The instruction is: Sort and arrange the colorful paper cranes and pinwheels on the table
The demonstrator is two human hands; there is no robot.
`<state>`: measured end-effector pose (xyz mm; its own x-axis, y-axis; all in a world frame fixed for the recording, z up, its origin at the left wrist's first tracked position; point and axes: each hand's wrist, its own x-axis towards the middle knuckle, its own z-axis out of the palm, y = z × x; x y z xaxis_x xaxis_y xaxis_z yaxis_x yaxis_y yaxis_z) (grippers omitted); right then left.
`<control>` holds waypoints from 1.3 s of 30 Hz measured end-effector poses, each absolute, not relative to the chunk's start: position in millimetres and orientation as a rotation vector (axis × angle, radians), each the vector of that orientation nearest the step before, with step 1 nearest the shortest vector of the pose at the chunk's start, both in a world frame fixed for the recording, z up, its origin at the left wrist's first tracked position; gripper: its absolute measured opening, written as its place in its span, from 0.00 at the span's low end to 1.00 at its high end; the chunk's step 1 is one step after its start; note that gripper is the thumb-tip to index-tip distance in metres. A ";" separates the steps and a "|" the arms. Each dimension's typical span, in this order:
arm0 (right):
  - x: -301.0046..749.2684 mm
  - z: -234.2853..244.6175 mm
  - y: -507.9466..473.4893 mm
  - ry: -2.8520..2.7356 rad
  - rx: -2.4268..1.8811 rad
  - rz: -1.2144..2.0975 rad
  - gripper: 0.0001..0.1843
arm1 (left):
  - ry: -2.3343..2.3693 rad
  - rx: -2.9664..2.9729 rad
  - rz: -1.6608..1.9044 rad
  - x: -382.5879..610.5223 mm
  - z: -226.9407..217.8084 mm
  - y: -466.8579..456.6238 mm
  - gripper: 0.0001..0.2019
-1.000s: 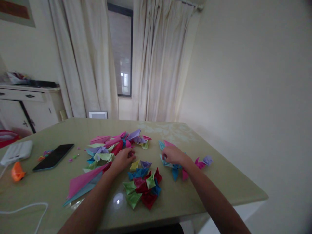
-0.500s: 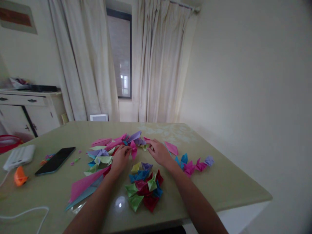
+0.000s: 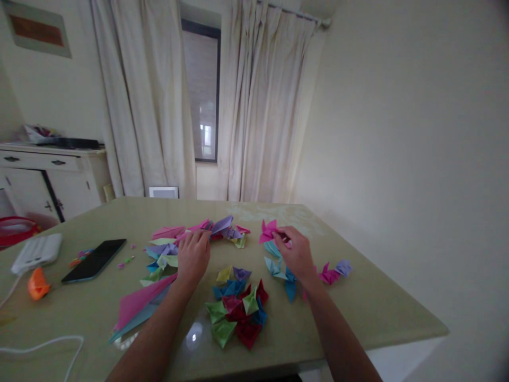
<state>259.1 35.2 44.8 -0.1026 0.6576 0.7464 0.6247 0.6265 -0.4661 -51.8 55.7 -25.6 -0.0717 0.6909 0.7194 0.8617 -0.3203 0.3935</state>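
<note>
My right hand [image 3: 295,252] pinches a folded pink paper piece [image 3: 268,231] and holds it just above the table, over a row of blue, pink and purple folded pieces [image 3: 330,273]. My left hand [image 3: 193,254] rests with its fingers curled on the far pile of pink, purple and green folded papers [image 3: 191,237]; whether it grips anything there I cannot make out. A heap of small folded pieces in green, red, blue and yellow [image 3: 237,307] lies between my forearms.
A greenish table [image 3: 358,302] carries a black phone [image 3: 94,259], a white power bank [image 3: 36,252] with a cable [image 3: 43,345], an orange folded shape [image 3: 37,284] and large pink and blue paper sheets [image 3: 139,302]. A white cabinet [image 3: 51,178] and curtains stand behind.
My right hand took a pink piece from the far pile and carried it right, over the row of pieces. My left hand stayed on the far pile.
</note>
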 end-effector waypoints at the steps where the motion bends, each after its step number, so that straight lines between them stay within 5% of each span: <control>1: 278.6 49.4 30.0 -1.717 -1.085 -0.023 0.15 | -1.800 -1.903 -1.178 -57.1 -25.5 54.8 0.17; 8: 439.1 42.1 -2.4 -1.355 -1.581 -0.393 0.30 | -2.122 -1.636 -0.605 -72.6 -24.6 53.3 0.21; 15: 527.4 -6.9 -27.3 -1.205 -2.122 -0.428 0.20 | -2.120 -1.688 -0.592 -80.5 -16.0 50.8 0.20; 25: 539.8 -33.0 -28.9 -1.366 -2.146 -0.181 0.23 | -2.092 -1.545 -0.921 -84.9 -14.7 53.2 0.17; 31: 467.7 1.3 -16.2 -1.541 -1.800 -0.530 0.28 | -2.042 -1.539 -1.375 -83.2 -3.5 52.6 0.15; 39: 233.2 48.1 15.3 -2.072 -1.030 0.054 0.16 | -1.772 -1.757 -1.328 -68.0 -9.8 48.0 0.11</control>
